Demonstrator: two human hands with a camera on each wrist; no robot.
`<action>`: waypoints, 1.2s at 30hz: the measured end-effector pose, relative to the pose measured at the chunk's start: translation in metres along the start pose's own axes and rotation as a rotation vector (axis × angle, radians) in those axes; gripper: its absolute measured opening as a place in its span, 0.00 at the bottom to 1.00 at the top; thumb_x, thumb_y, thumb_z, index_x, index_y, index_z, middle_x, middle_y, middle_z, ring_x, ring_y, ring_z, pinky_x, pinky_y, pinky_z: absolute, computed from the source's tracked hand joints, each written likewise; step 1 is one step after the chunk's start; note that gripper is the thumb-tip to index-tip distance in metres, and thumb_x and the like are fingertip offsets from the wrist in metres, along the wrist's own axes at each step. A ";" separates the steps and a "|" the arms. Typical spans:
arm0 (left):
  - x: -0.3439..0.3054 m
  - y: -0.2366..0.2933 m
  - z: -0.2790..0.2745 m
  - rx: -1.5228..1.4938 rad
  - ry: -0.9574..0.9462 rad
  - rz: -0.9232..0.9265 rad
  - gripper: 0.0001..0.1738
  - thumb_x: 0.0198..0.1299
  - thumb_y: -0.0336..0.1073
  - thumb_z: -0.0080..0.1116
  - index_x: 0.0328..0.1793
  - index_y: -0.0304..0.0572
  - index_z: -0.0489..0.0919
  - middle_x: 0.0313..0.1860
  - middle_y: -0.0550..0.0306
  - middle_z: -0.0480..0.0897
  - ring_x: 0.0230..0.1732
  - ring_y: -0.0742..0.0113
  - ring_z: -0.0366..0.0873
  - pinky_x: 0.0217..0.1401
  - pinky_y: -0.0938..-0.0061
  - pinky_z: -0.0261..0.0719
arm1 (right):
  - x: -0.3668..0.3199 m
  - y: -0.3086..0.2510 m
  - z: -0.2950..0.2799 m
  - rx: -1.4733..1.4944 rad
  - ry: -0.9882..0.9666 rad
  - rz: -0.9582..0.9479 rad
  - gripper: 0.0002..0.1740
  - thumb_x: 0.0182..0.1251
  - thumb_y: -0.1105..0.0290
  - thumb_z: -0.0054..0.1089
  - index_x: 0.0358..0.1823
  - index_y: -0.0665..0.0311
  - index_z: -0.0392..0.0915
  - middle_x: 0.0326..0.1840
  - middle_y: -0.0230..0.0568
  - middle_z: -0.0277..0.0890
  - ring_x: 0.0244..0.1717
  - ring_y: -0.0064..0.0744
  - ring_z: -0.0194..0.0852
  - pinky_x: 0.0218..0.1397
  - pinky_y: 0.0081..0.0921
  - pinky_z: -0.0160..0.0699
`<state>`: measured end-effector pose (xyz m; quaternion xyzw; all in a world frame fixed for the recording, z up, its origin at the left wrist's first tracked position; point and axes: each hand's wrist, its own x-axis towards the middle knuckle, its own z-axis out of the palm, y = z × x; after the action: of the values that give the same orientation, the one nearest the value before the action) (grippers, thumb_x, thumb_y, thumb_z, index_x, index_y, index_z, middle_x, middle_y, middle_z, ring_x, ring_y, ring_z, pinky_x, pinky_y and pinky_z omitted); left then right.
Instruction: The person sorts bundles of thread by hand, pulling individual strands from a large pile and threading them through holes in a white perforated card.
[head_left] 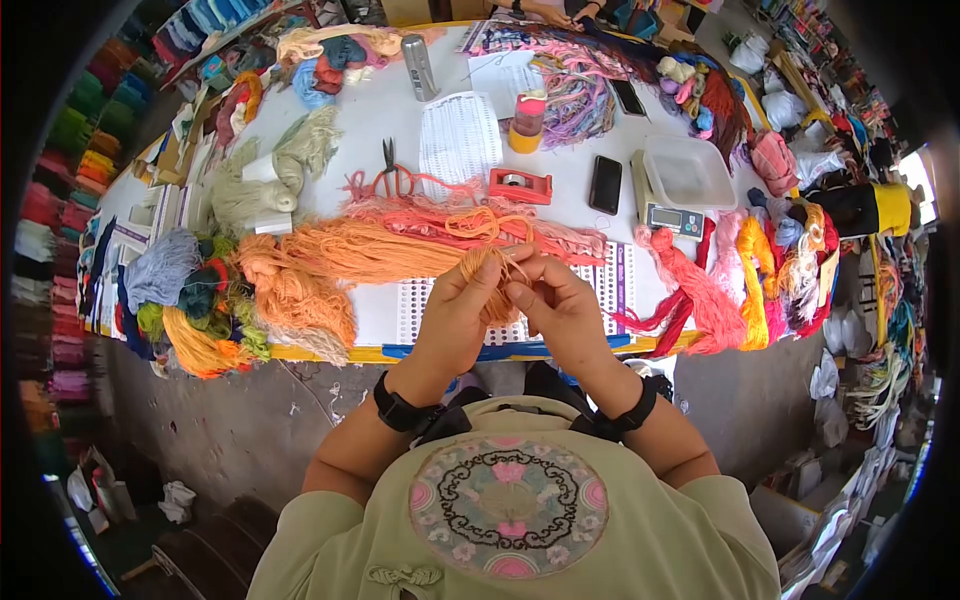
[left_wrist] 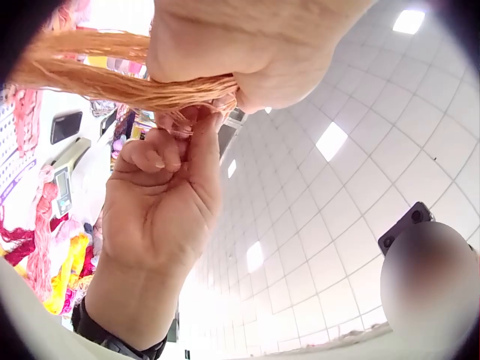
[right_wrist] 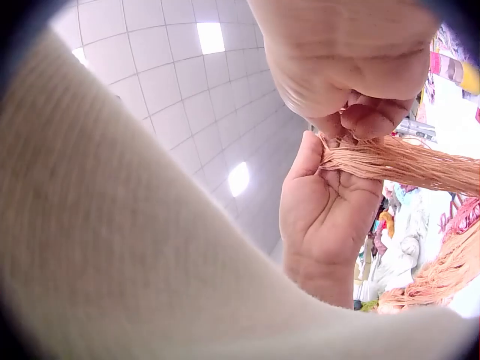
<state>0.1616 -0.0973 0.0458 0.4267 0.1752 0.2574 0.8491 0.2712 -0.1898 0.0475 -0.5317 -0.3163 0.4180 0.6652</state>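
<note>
A hank of peach-orange thread [head_left: 497,308] is held up over the near edge of the table. My left hand [head_left: 455,318] grips it near its looped end, thumb across the strands. At that same end, the thumb and fingers of my right hand [head_left: 562,312] pinch the thread. Seen from the left wrist, the strands [left_wrist: 127,91] run out to the left from under the left hand, with the right hand [left_wrist: 161,199] close below. In the right wrist view the hank [right_wrist: 420,166] crosses the left palm, and the right fingertips meet its end.
More orange thread [head_left: 370,248] and coral thread [head_left: 440,215] lie just beyond the hands. Scissors [head_left: 390,170], a red tape dispenser [head_left: 520,186], a phone [head_left: 605,185] and a scale [head_left: 675,220] with a plastic tub [head_left: 690,172] are farther back. Coloured hanks lie at both sides.
</note>
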 end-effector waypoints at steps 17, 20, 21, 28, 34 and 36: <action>-0.035 0.017 -0.028 -0.039 0.087 0.063 0.20 0.73 0.43 0.45 0.57 0.34 0.75 0.52 0.51 0.80 0.49 0.65 0.81 0.52 0.69 0.81 | -0.002 0.006 0.030 0.312 -0.040 0.119 0.07 0.70 0.70 0.57 0.42 0.64 0.72 0.30 0.30 0.75 0.20 0.14 0.67 0.20 0.14 0.66; -0.040 0.024 -0.025 -0.114 0.078 0.043 0.24 0.74 0.48 0.40 0.60 0.34 0.74 0.51 0.52 0.80 0.50 0.65 0.80 0.54 0.68 0.80 | -0.003 0.003 0.045 0.160 0.027 0.110 0.06 0.69 0.71 0.57 0.42 0.65 0.73 0.30 0.29 0.74 0.24 0.13 0.69 0.21 0.13 0.67; -0.041 0.024 -0.029 -0.116 0.074 0.044 0.24 0.74 0.48 0.40 0.60 0.34 0.74 0.51 0.52 0.80 0.50 0.65 0.80 0.54 0.68 0.80 | -0.004 0.001 0.048 0.157 0.029 0.107 0.06 0.69 0.71 0.57 0.42 0.65 0.73 0.30 0.29 0.74 0.24 0.13 0.69 0.21 0.13 0.67; -0.048 0.021 -0.038 0.062 0.013 0.037 0.27 0.74 0.50 0.39 0.64 0.34 0.71 0.50 0.56 0.79 0.45 0.71 0.78 0.46 0.74 0.78 | -0.004 0.014 0.058 0.115 -0.080 0.065 0.05 0.66 0.72 0.61 0.40 0.64 0.77 0.28 0.24 0.73 0.25 0.10 0.65 0.24 0.11 0.62; -0.056 0.024 -0.047 -0.006 0.000 0.054 0.23 0.72 0.46 0.46 0.61 0.34 0.73 0.51 0.53 0.81 0.48 0.67 0.80 0.49 0.71 0.79 | -0.010 0.009 0.066 0.123 -0.030 0.098 0.04 0.67 0.70 0.61 0.37 0.62 0.77 0.24 0.23 0.71 0.21 0.09 0.61 0.21 0.11 0.59; -0.057 0.025 -0.047 0.072 0.015 0.062 0.21 0.72 0.43 0.47 0.60 0.34 0.74 0.50 0.54 0.81 0.48 0.67 0.80 0.49 0.71 0.79 | -0.011 0.010 0.067 0.123 -0.028 0.103 0.04 0.67 0.69 0.61 0.36 0.62 0.77 0.24 0.23 0.70 0.20 0.10 0.61 0.21 0.12 0.59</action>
<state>0.0840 -0.0885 0.0432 0.4603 0.1774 0.2802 0.8235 0.2058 -0.1692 0.0537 -0.4995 -0.2718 0.4777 0.6697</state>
